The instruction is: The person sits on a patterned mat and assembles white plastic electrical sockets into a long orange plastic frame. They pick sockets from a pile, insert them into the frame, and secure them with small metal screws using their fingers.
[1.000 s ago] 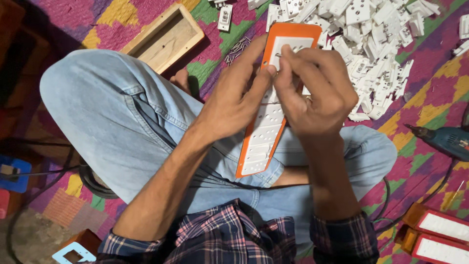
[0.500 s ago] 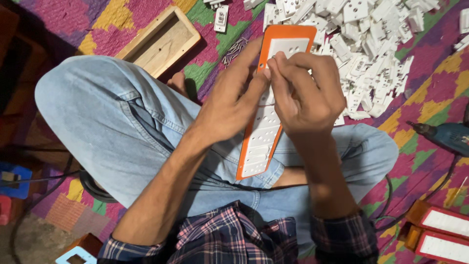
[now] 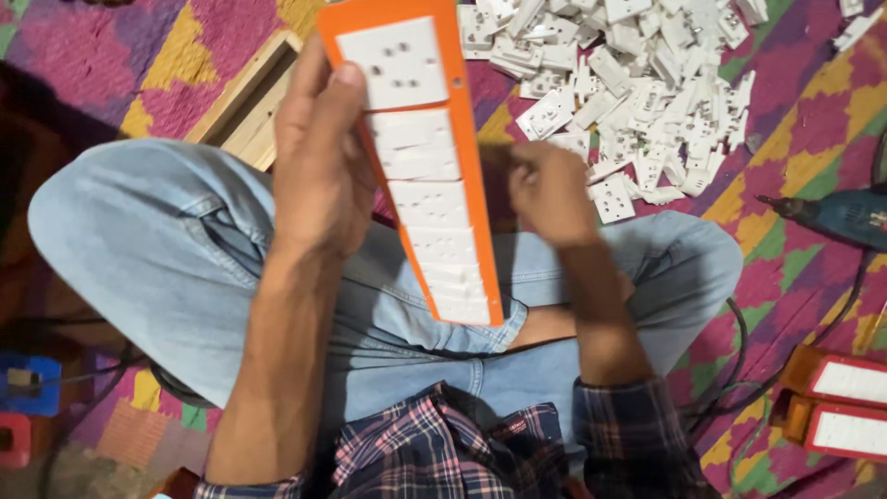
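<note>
The long orange extension-board panel (image 3: 434, 157) looks close to fully fitted: white socket modules sit in its frame one after another from the top end down to the near end, with no open slot that I can make out. So the filling of this panel seems mostly done, and what remains, as far as I can judge, is checking or seating the pieces. A big heap of loose white socket modules (image 3: 628, 83) lies on the patterned mat beyond the person's knee, so plenty of stock is unused, and two more orange panels (image 3: 845, 402) lie at the right edge.

The left hand (image 3: 319, 176) holds the panel tilted up over the lap, thumb on the front face near the top module and the other fingers wrapped behind its left edge. The right hand (image 3: 550, 189) is off the panel, just beside its right edge, fingers curled loosely inward; it is blurred and I cannot tell whether they pinch anything. A blue-green power drill (image 3: 845, 214) rests on the mat, well apart.
</note>
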